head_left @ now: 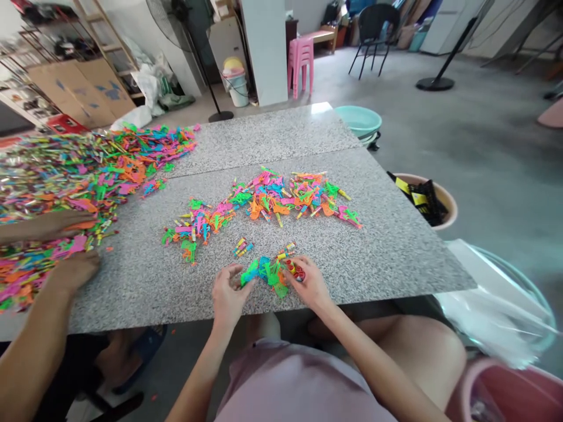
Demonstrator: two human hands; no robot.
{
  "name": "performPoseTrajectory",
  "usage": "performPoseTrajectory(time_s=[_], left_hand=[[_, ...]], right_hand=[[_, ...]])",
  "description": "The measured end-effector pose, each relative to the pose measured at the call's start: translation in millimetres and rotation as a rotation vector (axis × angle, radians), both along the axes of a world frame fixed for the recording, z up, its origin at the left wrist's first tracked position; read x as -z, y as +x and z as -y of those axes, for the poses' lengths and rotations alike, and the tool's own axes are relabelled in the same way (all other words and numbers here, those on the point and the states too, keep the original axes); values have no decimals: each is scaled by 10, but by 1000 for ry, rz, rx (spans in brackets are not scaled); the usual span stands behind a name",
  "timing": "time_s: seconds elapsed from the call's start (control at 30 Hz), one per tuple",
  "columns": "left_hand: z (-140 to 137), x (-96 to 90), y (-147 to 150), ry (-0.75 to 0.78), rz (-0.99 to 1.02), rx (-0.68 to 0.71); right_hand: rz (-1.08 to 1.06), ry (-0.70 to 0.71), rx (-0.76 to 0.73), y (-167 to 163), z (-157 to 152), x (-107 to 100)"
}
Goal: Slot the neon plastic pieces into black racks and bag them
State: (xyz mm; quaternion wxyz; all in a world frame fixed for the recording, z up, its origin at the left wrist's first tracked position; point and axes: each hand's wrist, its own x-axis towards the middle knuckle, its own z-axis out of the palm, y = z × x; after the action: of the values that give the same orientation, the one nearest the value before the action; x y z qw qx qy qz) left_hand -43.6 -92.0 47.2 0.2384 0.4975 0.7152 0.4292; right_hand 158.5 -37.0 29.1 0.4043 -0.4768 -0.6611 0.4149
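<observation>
My left hand (229,294) curls at the near edge of the table, thumb and fingers closed around the end of a bright green plastic piece (248,273). My right hand (311,282) pinches several small red-and-yellow tubes (294,269). Between the hands lies a small cluster of flat blue plastic pieces (264,266) and green and orange ones; their exact kind is hard to make out. Just beyond are two little groups of short printed tubes (243,247). Farther back, a curved heap of colourful plastic pieces with tubes (281,196) spreads across the speckled table (365,258).
At the left, another person's hands (74,269) rest at a large pile of similar pieces (53,176). Right of the table stand a tub with black and yellow things (446,205), a clear plastic bag (488,305) and a pink tub (505,381). A teal basin (358,120) is behind.
</observation>
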Motion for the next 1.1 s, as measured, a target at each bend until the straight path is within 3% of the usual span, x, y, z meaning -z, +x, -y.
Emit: performPoseTrajectory(time_s=[0.2, 0.37, 0.43, 0.57, 0.7, 0.8, 1.1], left_hand=[[-151, -379, 238, 89, 6, 224], [-251, -600, 517, 25, 2, 449], [-290, -651, 573, -5, 167, 390], [-346, -707, 672, -16, 621, 251], [-335, -692, 806, -16, 845, 248], [-312, -658, 859, -36, 871, 230], [-321, -617, 773, -14, 629, 336]], right_hand=[[-199, -116, 50, 46, 49, -406], [-164, 71, 113, 203, 58, -658], [-204, 24, 76, 257, 72, -670], [-376, -235, 37, 306, 158, -657], [-387, -174, 84, 336, 227, -692], [-310, -64, 113, 385, 231, -732], [-80, 89, 63, 480, 171, -770]])
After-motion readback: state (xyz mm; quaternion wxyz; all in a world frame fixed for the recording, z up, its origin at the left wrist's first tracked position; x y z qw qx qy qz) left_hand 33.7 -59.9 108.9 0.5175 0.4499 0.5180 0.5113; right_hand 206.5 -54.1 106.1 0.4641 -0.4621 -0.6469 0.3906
